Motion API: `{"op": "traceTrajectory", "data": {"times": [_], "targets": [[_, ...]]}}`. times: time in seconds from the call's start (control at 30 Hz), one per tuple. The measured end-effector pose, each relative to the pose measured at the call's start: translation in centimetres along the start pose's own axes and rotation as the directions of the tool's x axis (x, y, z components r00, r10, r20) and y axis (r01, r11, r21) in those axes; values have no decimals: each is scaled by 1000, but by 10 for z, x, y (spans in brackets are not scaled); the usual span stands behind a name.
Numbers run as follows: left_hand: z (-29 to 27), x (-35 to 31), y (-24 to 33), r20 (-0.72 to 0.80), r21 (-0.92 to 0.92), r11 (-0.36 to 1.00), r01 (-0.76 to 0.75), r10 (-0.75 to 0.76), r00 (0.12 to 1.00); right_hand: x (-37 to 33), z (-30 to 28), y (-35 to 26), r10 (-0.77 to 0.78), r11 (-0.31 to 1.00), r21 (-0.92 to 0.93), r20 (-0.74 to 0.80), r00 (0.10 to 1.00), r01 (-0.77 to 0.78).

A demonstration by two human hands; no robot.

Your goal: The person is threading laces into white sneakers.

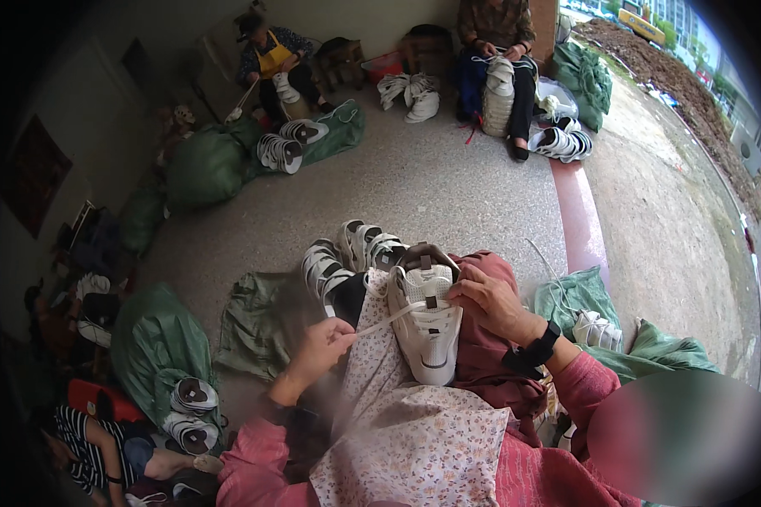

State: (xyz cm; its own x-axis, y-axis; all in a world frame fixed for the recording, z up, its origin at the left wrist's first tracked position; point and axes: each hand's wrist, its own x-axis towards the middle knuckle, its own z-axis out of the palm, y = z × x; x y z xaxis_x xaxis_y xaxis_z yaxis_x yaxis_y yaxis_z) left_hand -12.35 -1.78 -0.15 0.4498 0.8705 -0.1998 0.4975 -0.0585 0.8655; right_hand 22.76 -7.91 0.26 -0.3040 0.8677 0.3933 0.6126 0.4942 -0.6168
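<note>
While resting sole-down on the lap, over a flowered apron (414,422), white sneaker (425,325) points its toe toward the body, heel and tongue away from it. Right hand (490,302) steadies the shoe at the collar, fingers (465,291) curled onto the upper near the tongue, thumb side pressing the rim. Left hand (321,346) sits well left of the shoe, fingertips pinched shut on a flat white lace (389,317), which runs taut from the pinch across to the eyelets approx. under the right fingers.

Judging by look: shoe seems light, upper soft w/ padding, sole stiffer, so best hold is at collar or side of sole, not the mesh toe. Lace looks thin, limp, a bit slippery; needs a firm pinch close to its tip, otherwise may slide out.

Just beyond the right fingertips, more sneakers (355,253) stacked in a bundle on the speckled floor (448,186). Further left of the left hand, green sacks (156,342) w/ shoes inside. Right of the right wrist, another green bag (579,291) and a black wristband (537,346). Other people sit far off at the wall, busy w/ similar white shoes.
</note>
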Motion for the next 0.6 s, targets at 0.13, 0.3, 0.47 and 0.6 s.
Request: {"op": "traceTrajectory", "data": {"times": [0.13, 0.3, 0.47, 0.6], "targets": [[-8, -2, 22, 348, -123, 979, 160, -109, 931, 8, -7, 26, -24, 894, 445, 172, 985, -56], [6, -7, 32, 589, -322, 866, 381, -131, 797, 27, -15, -3, 124, 987, 108, -76, 989, -115], [34, -1, 24, 540, -705, 575, 416, 54, 840, 34, -6, 1, -45, 965, -256, 59, 997, 59], [44, 13, 20, 356, -898, 324, 297, 142, 923, 38, 8, 12, -63, 985, -162, -7, 998, 61]]}}
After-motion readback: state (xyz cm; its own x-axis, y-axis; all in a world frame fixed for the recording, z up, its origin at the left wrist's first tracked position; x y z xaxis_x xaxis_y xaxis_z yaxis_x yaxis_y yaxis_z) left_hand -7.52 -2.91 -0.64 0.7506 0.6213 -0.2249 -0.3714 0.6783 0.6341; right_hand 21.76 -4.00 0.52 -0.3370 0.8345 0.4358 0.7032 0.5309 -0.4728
